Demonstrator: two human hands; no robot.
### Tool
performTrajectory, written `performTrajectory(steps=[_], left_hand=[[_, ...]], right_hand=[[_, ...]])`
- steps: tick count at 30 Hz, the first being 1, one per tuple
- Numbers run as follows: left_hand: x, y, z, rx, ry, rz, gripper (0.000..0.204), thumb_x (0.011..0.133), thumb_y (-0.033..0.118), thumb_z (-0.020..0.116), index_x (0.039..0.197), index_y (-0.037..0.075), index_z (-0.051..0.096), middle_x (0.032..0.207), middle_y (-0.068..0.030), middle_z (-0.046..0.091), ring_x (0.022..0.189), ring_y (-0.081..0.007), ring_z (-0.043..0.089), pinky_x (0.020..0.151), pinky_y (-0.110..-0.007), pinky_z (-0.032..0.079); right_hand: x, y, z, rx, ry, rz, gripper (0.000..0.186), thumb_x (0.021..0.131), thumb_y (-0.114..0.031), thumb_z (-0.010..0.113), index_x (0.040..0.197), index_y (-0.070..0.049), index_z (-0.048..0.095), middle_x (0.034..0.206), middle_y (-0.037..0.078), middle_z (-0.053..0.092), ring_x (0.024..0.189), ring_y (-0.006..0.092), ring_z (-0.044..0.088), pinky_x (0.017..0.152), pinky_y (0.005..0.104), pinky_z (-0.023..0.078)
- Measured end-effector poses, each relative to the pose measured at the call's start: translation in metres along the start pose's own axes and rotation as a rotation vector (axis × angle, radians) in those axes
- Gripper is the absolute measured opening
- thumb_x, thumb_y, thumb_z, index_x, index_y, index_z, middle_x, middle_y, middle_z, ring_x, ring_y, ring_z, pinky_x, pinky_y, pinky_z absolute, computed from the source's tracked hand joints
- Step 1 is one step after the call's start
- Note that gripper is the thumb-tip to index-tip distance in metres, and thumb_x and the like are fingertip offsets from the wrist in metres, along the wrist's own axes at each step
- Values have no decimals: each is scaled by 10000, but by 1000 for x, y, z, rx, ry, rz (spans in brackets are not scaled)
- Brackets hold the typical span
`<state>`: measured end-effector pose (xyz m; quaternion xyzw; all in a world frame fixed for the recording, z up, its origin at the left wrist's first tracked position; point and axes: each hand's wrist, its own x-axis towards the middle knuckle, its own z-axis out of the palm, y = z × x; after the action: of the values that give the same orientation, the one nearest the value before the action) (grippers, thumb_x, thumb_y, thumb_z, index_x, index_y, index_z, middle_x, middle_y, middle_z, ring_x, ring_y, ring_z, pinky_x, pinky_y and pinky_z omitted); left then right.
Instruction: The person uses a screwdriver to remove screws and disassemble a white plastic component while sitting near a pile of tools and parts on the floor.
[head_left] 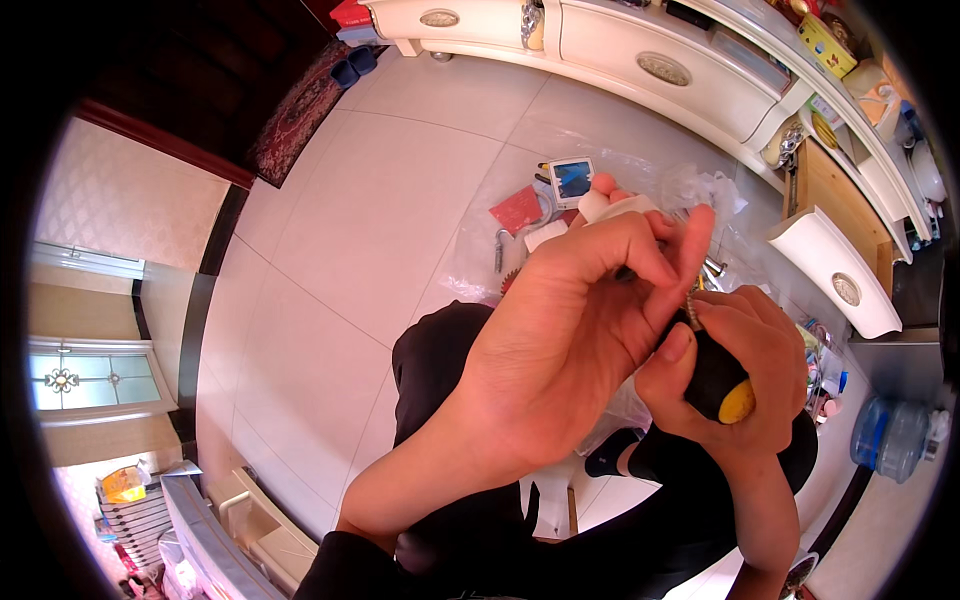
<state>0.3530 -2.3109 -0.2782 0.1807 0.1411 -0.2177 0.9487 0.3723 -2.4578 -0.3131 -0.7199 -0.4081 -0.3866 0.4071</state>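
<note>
As we look down over a pale tiled floor [290, 240], two bare hands meet just right of center, the view read as a clock face with twelve at the top. Between three and four o'clock, we see the right hand [765, 350] wrapped firmly around a black-handled tool [712, 372], its thumb laid along the grip. The handle's yellow end cap [737, 402] points toward five o'clock, while the short metal shaft [692, 308] runs up toward twelve, just beside the left fingers.

The left hand [560, 350] reaches across from seven o'clock, palm turned toward the right hand, its fingers bent and one standing nearly straight. We cannot tell whether those fingers close on anything; a white piece [596, 207] shows just beyond them, partly hidden.

Off the left hand toward twelve o'clock, we find clear plastic sheeting [470, 262] spread on the tiles, bearing a white-framed box with a blue panel [573, 179], a red square packet [514, 208] and a metal bolt [499, 252]. Dark-trousered knees [440, 345] bend below the hands.

Around the rim, we note a cream cabinet [600, 45] at one o'clock, a pulled-out drawer [825, 270] at three, a blue water jug [885, 440] near four and dark slippers [352, 68] on a patterned rug [290, 135] toward eleven.
</note>
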Motion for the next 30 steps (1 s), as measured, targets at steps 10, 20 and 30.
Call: performTrajectory(steps=[10,20,30], left_hand=[[0,1,-3,-42,-25,-19,127,783,-18,519,870,65,479,931,20,511,1082,-74,566,794,-192,417],[0,4,-4,-91,-38,14,124,778,-33,525,862,50,488,939,4,506,1091,-102,562,853,-195,426],[1,4,-4,-77,-35,-21,119,790,-38,515,868,49,492,929,11,515,1095,-99,565,811,-193,438]], right_hand=[[-1,-5,-7,-39,-126,56,277,650,20,637,911,32,544,703,157,621,521,244,564,511,293,455],[-1,0,-7,-28,-157,37,278,651,9,646,908,19,539,697,143,614,507,238,555,495,291,450],[-2,0,-9,-19,-205,35,296,659,3,647,929,18,528,703,144,619,501,230,550,476,286,438]])
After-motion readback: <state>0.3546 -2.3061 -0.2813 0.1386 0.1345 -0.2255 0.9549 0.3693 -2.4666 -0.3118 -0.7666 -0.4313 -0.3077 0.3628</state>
